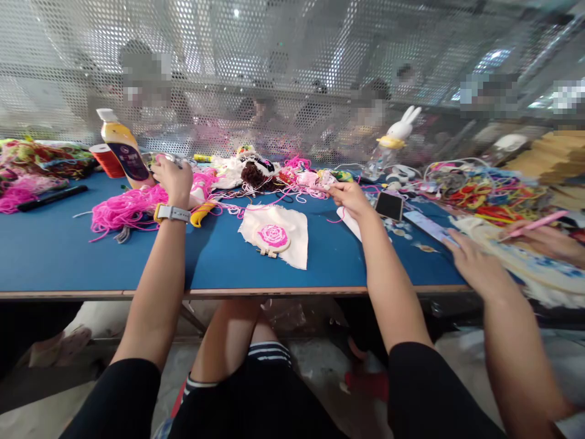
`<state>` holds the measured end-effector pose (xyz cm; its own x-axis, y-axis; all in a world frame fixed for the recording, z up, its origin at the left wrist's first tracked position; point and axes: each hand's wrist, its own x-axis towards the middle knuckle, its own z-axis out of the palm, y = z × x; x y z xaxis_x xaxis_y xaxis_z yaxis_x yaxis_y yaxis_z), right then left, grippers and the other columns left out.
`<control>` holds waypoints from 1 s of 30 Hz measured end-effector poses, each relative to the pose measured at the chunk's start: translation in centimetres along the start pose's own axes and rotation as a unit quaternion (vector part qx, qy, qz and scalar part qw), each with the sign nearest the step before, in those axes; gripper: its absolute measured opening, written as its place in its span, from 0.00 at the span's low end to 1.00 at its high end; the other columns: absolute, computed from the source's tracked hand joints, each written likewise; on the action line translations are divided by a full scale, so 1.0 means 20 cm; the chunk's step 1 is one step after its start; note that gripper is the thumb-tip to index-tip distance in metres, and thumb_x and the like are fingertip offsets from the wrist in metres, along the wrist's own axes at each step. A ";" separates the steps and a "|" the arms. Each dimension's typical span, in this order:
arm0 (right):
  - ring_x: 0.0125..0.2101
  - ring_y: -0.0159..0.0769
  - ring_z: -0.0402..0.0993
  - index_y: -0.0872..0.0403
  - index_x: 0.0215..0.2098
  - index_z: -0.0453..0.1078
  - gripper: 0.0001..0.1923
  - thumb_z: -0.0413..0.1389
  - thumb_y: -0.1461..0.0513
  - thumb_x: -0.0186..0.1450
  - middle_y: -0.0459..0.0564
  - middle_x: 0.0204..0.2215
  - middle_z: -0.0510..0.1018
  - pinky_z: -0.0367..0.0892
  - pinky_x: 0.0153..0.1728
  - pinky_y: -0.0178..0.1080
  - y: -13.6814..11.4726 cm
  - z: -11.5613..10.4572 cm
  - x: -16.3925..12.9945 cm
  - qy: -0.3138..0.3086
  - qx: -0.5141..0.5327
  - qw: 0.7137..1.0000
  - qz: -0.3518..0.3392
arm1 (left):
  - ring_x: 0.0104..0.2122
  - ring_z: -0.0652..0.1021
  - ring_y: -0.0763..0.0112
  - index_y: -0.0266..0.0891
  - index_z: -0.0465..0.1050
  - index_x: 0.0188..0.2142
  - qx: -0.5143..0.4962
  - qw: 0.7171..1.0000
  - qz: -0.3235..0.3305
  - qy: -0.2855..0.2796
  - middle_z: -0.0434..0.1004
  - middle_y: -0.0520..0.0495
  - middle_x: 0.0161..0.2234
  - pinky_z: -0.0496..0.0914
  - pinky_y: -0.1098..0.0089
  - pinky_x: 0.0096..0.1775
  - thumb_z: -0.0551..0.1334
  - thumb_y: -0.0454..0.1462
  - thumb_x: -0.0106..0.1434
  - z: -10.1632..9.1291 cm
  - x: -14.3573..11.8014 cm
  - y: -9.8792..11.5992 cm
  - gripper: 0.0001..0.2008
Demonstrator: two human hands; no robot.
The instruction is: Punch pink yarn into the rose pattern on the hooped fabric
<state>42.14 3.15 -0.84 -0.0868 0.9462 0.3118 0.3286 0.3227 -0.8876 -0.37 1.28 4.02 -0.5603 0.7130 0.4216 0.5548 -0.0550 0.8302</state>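
Note:
A piece of white cloth (pixel 298 235) lies on the table before me, with a small embroidery hoop (pixel 284 246) around a pink swirling rose (pixel 273 235). My left hand (pixel 174 180), a grey watch strap at its wrist, is raised over bright pink yarn (pixel 130 208) beside a bottle (pixel 123 146). Its fingers are curled, and what they hold is not clear. My right hand (pixel 351 198) is closed at the fingertips on light pink yarn (pixel 311 178) at the edge of the central pile. A white object (pixel 350 224) lies partly under that wrist.
A yellow banana-shaped item (pixel 201 213), a black marker (pixel 52 199) and an orange thread spool (pixel 107 160) lie leftward. On the right are a phone (pixel 388 205), a rabbit-topped bottle (pixel 397 131) and tangled yarn (pixel 484 189). A co-worker's hands (pixel 479 262) hold a pink pen (pixel 539 224) over embroidery.

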 end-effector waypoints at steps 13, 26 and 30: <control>0.20 0.26 0.56 0.58 0.29 0.75 0.30 0.61 0.39 0.52 0.45 0.20 0.70 0.50 0.22 0.33 -0.20 0.34 -0.10 -0.140 -0.031 0.987 -0.067 | 0.45 0.74 0.51 0.31 0.70 0.49 0.272 0.775 0.515 -0.244 0.75 0.34 0.40 0.64 0.57 0.44 0.49 0.35 0.71 0.40 -0.72 0.27 0.14; 0.13 0.22 0.45 0.51 0.14 0.53 0.29 0.61 0.45 0.58 0.39 0.09 0.53 0.42 0.15 0.31 -0.08 0.12 -0.01 0.062 0.062 0.996 -0.031 | 0.35 0.80 0.54 0.31 0.66 0.48 0.378 0.787 0.427 -0.235 0.77 0.35 0.34 0.63 0.67 0.31 0.41 0.43 0.74 0.37 -0.51 0.16 0.21; 0.13 0.23 0.41 0.50 0.17 0.48 0.29 0.54 0.45 0.64 0.36 0.12 0.47 0.39 0.16 0.32 -0.01 -0.02 0.04 0.230 0.109 0.967 0.009 | 0.35 0.79 0.55 0.31 0.68 0.48 0.364 0.816 0.388 -0.226 0.78 0.35 0.34 0.65 0.65 0.34 0.42 0.42 0.74 0.35 -0.48 0.16 0.21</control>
<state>42.33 3.79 -0.21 0.3612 0.8568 0.3680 0.1154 0.3505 -0.9294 11.09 -0.89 -0.02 0.3262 0.8552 0.4029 0.9452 -0.3004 -0.1276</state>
